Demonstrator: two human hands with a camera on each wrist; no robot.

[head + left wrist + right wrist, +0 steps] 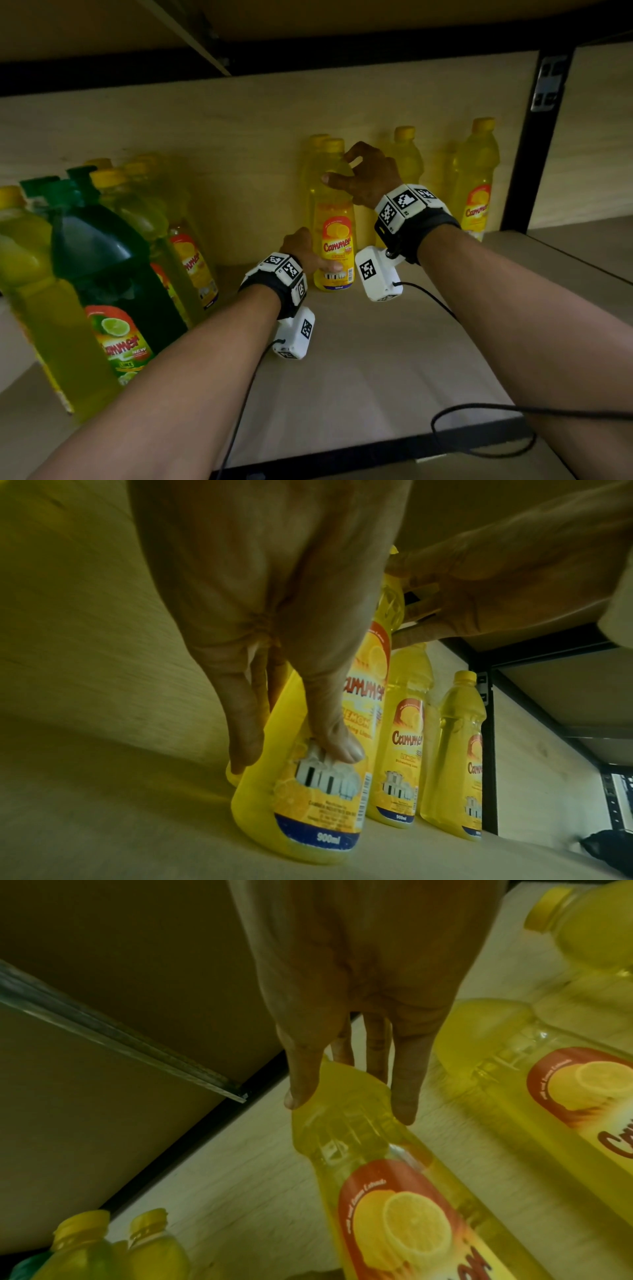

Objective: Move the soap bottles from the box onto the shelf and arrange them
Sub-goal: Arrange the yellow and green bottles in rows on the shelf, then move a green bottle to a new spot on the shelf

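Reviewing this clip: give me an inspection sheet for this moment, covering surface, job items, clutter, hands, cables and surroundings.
Surface: pale wood-grain shelf board, dark front edge.
Job's things: a yellow lemon soap bottle stands upright mid-shelf, another close behind it; two more yellow bottles stand to the right by the back panel; a group of green and yellow bottles stands on the left. Box not in view.
Clutter: nothing seen.
Hands: left hand grips the lemon bottle's lower body, thumb on its label; right hand holds its shoulder below the cap.
Cables: black leads run from both wrist cameras across the shelf front.
Surroundings: black metal upright at right; another shelf board overhead.
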